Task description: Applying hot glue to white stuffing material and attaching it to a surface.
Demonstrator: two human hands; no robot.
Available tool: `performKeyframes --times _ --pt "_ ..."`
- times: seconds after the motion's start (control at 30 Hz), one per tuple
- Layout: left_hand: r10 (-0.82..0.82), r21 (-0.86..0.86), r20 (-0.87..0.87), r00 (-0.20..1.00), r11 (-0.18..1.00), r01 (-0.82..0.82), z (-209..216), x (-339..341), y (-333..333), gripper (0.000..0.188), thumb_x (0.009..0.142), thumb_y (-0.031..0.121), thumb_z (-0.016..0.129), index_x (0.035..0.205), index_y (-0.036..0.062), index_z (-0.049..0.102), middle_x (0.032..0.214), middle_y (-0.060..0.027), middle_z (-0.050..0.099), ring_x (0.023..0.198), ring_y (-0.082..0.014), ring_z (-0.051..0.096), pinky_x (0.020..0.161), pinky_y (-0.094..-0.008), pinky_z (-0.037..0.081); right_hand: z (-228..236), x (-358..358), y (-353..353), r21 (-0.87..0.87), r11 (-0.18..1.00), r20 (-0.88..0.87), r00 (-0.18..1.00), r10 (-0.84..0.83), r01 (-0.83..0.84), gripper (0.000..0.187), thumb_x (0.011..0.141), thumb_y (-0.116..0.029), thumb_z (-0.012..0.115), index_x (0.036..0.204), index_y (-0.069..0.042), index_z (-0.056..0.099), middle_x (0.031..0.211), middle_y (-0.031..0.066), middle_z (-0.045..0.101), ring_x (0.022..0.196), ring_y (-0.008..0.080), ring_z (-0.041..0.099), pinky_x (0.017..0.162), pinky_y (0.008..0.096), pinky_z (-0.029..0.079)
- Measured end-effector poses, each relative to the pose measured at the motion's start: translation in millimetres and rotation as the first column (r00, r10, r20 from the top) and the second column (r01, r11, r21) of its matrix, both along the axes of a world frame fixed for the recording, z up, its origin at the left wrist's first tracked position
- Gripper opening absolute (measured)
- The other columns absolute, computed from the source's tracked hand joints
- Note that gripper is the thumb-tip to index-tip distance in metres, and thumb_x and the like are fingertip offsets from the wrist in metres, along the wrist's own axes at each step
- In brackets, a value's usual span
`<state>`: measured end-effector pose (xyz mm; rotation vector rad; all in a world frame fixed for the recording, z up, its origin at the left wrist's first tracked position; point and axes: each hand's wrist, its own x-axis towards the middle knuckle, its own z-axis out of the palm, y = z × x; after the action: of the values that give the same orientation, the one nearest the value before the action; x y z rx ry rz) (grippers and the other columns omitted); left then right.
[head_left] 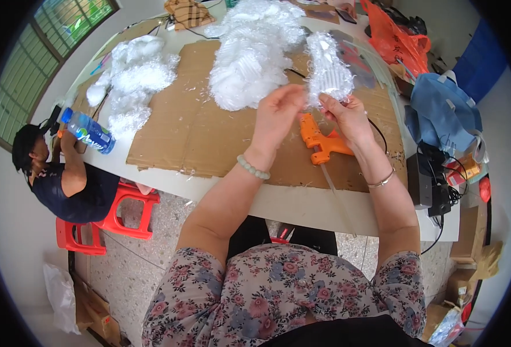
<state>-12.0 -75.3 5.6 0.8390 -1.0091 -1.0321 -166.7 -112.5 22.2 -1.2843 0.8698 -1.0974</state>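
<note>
My right hand (348, 115) pinches the near end of a white fringed piece (329, 69) of shiny, fluffy material, thumb on top. Beside that end, my left hand (280, 115) has its fingers curled together, slightly blurred; anything small between them is too fine to make out. Just below both hands an orange glue gun (320, 139) lies on the cardboard sheet (180, 127). A long translucent glue stick (337, 196) sticks out of it toward me, past the table's front edge. Beyond my left hand sits a large heap of white fluffy pieces (247, 63).
Another white fluffy pile (137, 78) lies to the left, near a water bottle (89, 130). A person (59, 173) sits at the left edge by red stools (129, 211). To the right are a red plastic bag (391, 37), a blue bag (443, 107) and black adapters (420, 179) with cables.
</note>
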Motion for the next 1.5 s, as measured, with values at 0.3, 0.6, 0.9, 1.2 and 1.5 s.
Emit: performKeyframes --times 0.3,0.6,0.9,1.2,1.5 --pt "0.175 -0.093 -0.061 0.983 0.979 -0.18 19.6 35.2 17.7 0.013 0.084 0.004 0.056 0.095 -0.0041 0.057 0.069 -0.0025 0.057 0.061 -0.0075 0.057 0.055 -0.0233 0.051 9.4 1.0 22.2 -0.179 0.939 -0.015 0.955 0.297 -0.295 0.034 0.086 -0.026 0.059 0.109 -0.001 0.056 0.084 0.0003 0.058 0.067 0.006 0.05 0.061 0.0205 0.041" --pt "0.806 -0.146 0.134 0.577 0.592 -0.793 42.4 273.3 42.2 0.016 0.077 0.001 0.063 0.093 -0.0003 0.062 0.069 -0.0013 0.057 0.054 -0.0057 0.047 0.049 -0.0193 0.039 6.7 -2.4 17.2 -0.086 0.953 -0.141 0.951 0.277 -0.29 0.033 0.091 -0.022 0.051 0.115 0.0 0.053 0.08 -0.0031 0.057 0.068 0.0035 0.048 0.06 0.0172 0.036" --pt "0.713 -0.411 0.651 -0.259 0.044 -0.911 14.2 362.6 42.5 0.022 0.079 0.024 0.062 0.08 0.0021 0.066 0.077 -0.0136 0.066 0.068 -0.0273 0.064 0.064 -0.0362 0.051 3.6 -0.5 16.8 -0.045 0.963 -0.2 0.947 0.251 -0.265 0.026 0.091 -0.021 0.051 0.108 -0.003 0.059 0.076 -0.0043 0.058 0.064 0.0016 0.048 0.055 0.016 0.032" --pt "0.461 -0.656 0.726 -0.51 0.241 -0.715 32.9 354.0 53.5 0.033 0.086 0.035 0.051 0.101 0.0087 0.064 0.094 -0.0173 0.064 0.09 -0.0346 0.059 0.078 -0.0419 0.047 1.8 -4.9 12.7 -0.016 0.966 -0.155 0.955 0.252 -0.257 0.027 0.092 -0.023 0.05 0.107 -0.003 0.06 0.075 -0.0027 0.058 0.065 0.0032 0.049 0.058 0.0166 0.035" --pt "0.8 -0.645 0.539 0.264 0.593 -0.482 56.4 185.2 43.1 0.013 0.086 0.009 0.054 0.079 -0.0004 0.059 0.078 -0.009 0.062 0.07 -0.0227 0.06 0.063 -0.0315 0.046 12.7 -5.2 27.6 -0.207 0.946 -0.191 0.959 0.209 -0.247 0.014 0.087 -0.014 0.057 0.095 -0.002 0.061 0.073 -0.0011 0.058 0.066 0.0046 0.05 0.059 0.0176 0.038"
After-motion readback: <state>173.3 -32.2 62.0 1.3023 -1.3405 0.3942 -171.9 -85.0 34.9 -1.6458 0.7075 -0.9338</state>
